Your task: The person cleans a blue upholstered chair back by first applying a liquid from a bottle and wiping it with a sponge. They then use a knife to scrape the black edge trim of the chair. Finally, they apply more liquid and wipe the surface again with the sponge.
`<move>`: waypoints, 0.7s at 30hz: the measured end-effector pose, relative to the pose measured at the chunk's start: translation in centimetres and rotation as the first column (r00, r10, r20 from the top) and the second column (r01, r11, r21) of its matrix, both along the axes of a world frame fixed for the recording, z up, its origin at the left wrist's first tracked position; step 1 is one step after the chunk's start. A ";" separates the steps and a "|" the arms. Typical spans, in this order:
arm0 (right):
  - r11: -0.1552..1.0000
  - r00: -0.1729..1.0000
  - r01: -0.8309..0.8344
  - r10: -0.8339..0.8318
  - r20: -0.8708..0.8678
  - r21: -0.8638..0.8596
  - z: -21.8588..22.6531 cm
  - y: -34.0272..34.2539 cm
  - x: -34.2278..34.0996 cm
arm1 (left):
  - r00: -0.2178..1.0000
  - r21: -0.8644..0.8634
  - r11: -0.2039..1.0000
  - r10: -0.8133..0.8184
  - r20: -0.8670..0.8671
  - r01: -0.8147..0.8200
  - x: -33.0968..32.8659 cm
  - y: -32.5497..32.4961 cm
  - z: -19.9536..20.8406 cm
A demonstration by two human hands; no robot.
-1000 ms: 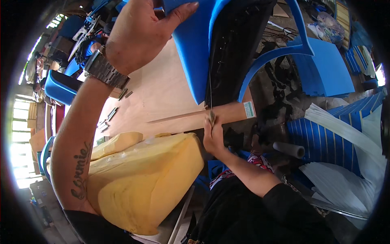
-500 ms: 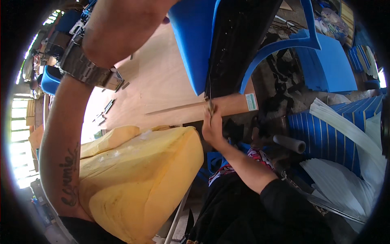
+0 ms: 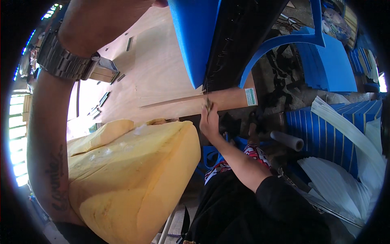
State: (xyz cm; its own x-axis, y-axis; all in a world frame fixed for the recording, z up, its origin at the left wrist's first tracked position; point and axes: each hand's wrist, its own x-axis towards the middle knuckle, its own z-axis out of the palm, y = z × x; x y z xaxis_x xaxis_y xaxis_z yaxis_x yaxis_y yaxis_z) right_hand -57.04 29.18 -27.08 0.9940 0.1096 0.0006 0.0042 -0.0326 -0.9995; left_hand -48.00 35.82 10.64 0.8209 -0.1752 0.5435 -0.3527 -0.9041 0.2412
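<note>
1. Vs 1 s ago: L hand (image 3: 107, 24) is mostly cut off by the upper edge; back then its thumb showed on the blue piece (image 3: 193, 40). L forearm is farther L too, and a box-like item (image 3: 105, 70) now shows next to the watch (image 3: 65, 57).
2. R hand (image 3: 209, 124) keeps approx. same spot, just past the upper R corner of the yellow foam block (image 3: 142, 171).
3. L arm pose: forearm runs up along the block's L end, then bends R at the wrist, high above the block. L grip: can't tell, fingers out of view.
4. R arm pose: forearm slants up & L from lower R of the block; fist closed round a thin-bladed tool (image 3: 208, 106), blade pointing up, away from the body.
5. Blade lies at the lower end of the black piece (image 3: 237, 36), near the blue piece's tip. Both pcs are beyond the block, to its upper R, over the wooden board (image 3: 150, 69).
6. Also: white roll (image 3: 286, 141) & blue striped stack (image 3: 313, 132), both R of the block.
</note>
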 end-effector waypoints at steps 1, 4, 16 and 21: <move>1.000 1.000 0.009 -0.009 0.024 0.013 1.0 1.2 2.0 | 1.000 0.011 1.000 -0.009 -0.013 0.010 0.0 0.0 0.1; 1.000 0.995 0.000 0.001 0.102 -0.014 0.6 1.3 2.9 | 0.990 -0.170 0.983 -0.091 -0.105 0.073 0.6 1.7 0.5; 0.985 0.987 -0.078 0.055 -0.148 -0.155 -1.0 1.1 1.3 | 0.996 -0.179 0.982 -0.070 -0.063 0.058 0.2 1.5 0.1; 0.977 0.982 -0.041 0.001 -0.188 -0.210 -4.1 0.4 -1.1 | 0.993 -0.208 0.976 -0.087 -0.082 0.069 0.6 2.0 0.2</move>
